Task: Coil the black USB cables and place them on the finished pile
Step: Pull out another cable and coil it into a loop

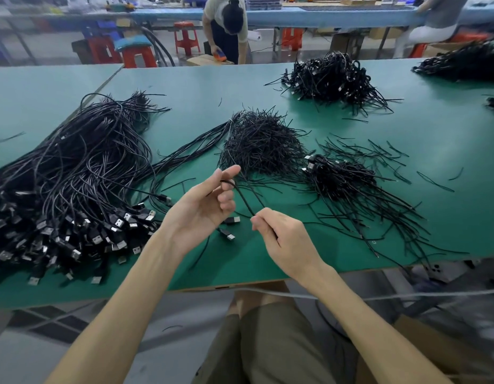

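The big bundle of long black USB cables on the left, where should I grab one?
Probably by a silver-tipped plug at the near end of the bundle of long black USB cables, coming from the near edge of the green table. The plugs lie fanned out there, while the cords overlap.

Bright, even overhead light with soft shadows; centre sharp, top and lower edges blurred, table (184,87) edges bowed by wide-angle distortion.

uncoiled cables (60,176) left, ties (262,142) centre, coiled pile (340,173) right
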### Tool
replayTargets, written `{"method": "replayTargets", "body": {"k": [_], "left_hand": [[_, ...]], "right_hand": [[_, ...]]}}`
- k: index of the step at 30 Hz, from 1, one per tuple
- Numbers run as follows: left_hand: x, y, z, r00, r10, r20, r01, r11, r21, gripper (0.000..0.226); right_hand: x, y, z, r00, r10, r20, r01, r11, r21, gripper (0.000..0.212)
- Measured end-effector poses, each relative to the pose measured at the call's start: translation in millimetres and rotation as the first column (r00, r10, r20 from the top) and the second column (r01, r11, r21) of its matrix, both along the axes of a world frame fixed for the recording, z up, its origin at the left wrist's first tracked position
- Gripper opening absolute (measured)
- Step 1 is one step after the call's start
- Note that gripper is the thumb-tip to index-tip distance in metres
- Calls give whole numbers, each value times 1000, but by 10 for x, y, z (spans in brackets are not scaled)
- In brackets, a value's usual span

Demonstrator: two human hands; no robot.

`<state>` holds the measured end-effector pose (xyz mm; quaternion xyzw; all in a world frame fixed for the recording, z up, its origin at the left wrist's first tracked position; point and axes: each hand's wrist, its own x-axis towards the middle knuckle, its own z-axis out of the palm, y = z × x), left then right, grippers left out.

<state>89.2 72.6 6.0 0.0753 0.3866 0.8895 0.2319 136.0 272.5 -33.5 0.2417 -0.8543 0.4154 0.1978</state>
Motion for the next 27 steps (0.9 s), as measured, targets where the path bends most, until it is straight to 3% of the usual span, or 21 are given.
{"method": "replayTargets", "body": {"k": [3, 7, 12, 14, 18, 23, 27], "left_hand": [[18, 0, 31, 999, 7, 31, -9, 997, 76, 27], [52, 32, 109, 998, 16, -63, -24, 993, -118, 20], [99, 67, 175, 996, -86, 10, 85, 991, 99, 28], [104, 94, 199, 994, -105, 9, 103, 988, 116, 31], [106, 72, 294, 996, -66, -53, 70, 995, 76, 43], [117, -105, 493, 976, -34, -213, 64, 989, 136, 45], [107, -230, 654, 944, -146, -296, 226, 940, 257, 39]], "right_hand": [[-4, -3, -13, 1000, 8, -13, -7, 999, 33, 34], [-15, 5, -54, 999, 15, -41, -11, 996, 90, 39], [-15, -32, -70, 998, 39, -52, -32, 992, 125, 41], [-16, -31, -60, 999, 33, -29, -28, 989, 144, 43], [-30, -29, -30, 1000, -13, -1, 13, 985, 174, 49], [-7, -52, 12, 996, 30, -79, -10, 970, 241, 39], [1, -23, 18, 999, 9, 33, -17, 971, 239, 55]]}}
